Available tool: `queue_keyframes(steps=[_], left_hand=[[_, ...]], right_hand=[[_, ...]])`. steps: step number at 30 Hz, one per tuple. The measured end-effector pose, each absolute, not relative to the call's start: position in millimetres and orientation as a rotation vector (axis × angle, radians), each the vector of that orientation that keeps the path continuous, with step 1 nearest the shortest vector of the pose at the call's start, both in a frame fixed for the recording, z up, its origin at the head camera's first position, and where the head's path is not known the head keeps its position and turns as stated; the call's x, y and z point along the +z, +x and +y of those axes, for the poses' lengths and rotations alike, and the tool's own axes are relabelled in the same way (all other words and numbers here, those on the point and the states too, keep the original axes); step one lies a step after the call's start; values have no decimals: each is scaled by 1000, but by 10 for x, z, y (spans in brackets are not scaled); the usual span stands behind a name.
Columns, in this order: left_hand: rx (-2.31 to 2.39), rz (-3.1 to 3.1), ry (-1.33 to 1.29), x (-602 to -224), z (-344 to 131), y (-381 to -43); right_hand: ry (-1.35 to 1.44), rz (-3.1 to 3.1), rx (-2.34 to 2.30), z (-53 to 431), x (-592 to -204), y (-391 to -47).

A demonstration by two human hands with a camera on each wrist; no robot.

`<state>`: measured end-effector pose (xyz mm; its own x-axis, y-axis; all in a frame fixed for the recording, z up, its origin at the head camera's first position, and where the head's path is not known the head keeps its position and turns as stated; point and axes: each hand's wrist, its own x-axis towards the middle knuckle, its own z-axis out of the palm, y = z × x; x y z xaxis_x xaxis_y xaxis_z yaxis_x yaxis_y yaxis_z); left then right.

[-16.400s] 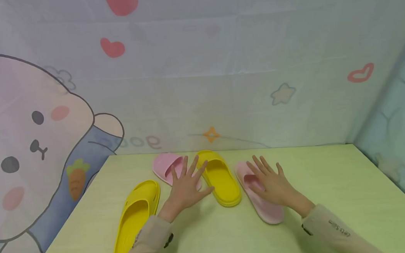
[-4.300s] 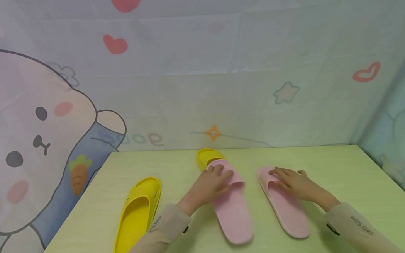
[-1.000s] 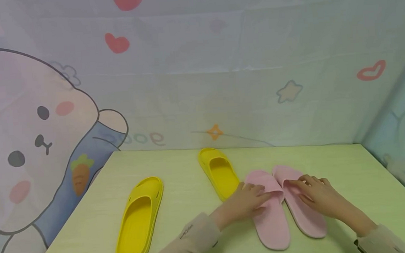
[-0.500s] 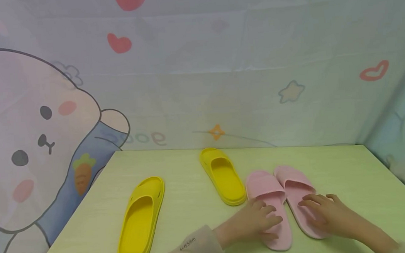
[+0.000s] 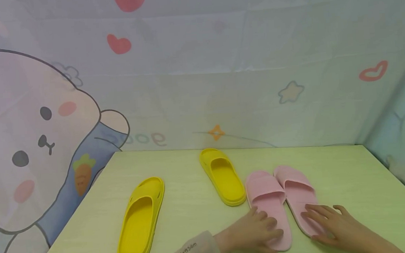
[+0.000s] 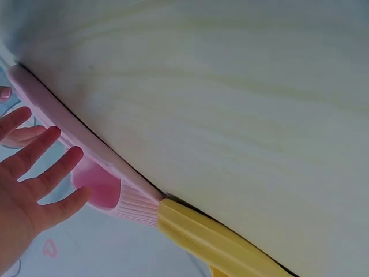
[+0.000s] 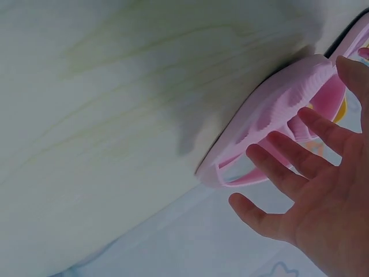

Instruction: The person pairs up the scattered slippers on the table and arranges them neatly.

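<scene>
Two pink slippers lie on the table with their toe ends touching and heels spread slightly apart. Above the heel part of the left pink slipper (image 5: 266, 186) hovers my left hand (image 5: 252, 231), fingers spread and loosely bent. My right hand (image 5: 344, 230) is over the heel of the right pink slipper (image 5: 298, 186) in the same way. Both wrist views show the left hand (image 6: 29, 184) and the right hand (image 7: 323, 184) with parted fingers and nothing gripped. The hands hide parts of both pink heels.
One yellow slipper (image 5: 224, 177) lies close to the left pink slipper's toe, angled. Another yellow slipper (image 5: 140, 223) lies farther left. The pale table (image 5: 194, 227) ends at a cartoon-printed cloth backdrop (image 5: 185, 65).
Both hands have let go of the pink slippers' straps and drawn back toward the heels. Earlier, the pink slippers were moved right and brought together, away from the yellow one. The slippers now lie still.
</scene>
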<state>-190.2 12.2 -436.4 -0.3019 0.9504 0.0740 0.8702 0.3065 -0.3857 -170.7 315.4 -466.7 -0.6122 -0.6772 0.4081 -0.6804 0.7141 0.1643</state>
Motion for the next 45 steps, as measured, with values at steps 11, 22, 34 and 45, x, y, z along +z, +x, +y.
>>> queue_keyframes(steps=[11, 22, 34, 45], left_hand=[[406, -2355, -1662, -4358, 145, -1916], [399, -2452, -1640, -4250, 139, -1967], [361, -2523, -1604, -4253, 130, -2036], [401, -2487, -1559, -4277, 133, -2074]], right_hand=[[1071, -2461, -8, 3190, -4696, -1697], [1104, -2407, -2, 3192, -4710, -1709], [1072, -2489, 2, 3086, -4680, -1731], [1034, -2590, 12, 3032, -4655, -1713]])
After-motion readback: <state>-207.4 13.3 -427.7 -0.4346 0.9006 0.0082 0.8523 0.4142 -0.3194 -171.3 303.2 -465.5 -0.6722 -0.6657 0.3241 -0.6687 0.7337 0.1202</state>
